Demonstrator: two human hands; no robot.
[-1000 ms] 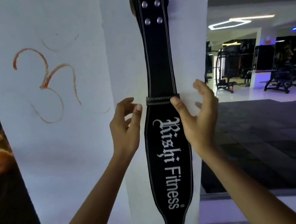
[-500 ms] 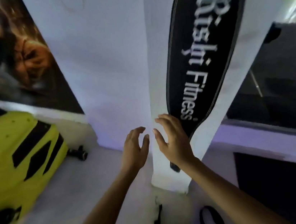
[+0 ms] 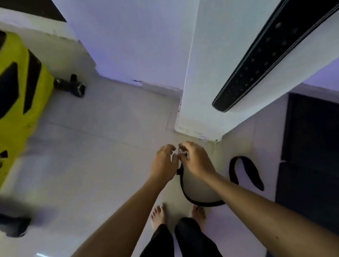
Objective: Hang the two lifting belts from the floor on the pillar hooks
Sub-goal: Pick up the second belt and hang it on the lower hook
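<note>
One belt [image 3: 262, 57] hangs flat against the pillar [image 3: 209, 58], so I reach down for the second belt [image 3: 197, 200] curled on the floor [image 3: 93, 160] by my feet; my left hand [image 3: 163, 163] and right hand [image 3: 196, 160] meet at its buckle end, fingers curled narrow around it, though I cannot tell how firmly they grip.

A black lifting belt [image 3: 278, 43] with pale edge stitching and rows of punched holes hangs on the white pillar [image 3: 216, 46]. A second black belt [image 3: 244, 172] lies on pale floor tiles [image 3: 95, 159]. Far left, a yellow machine [image 3: 8, 89] bears black angular patches.
</note>
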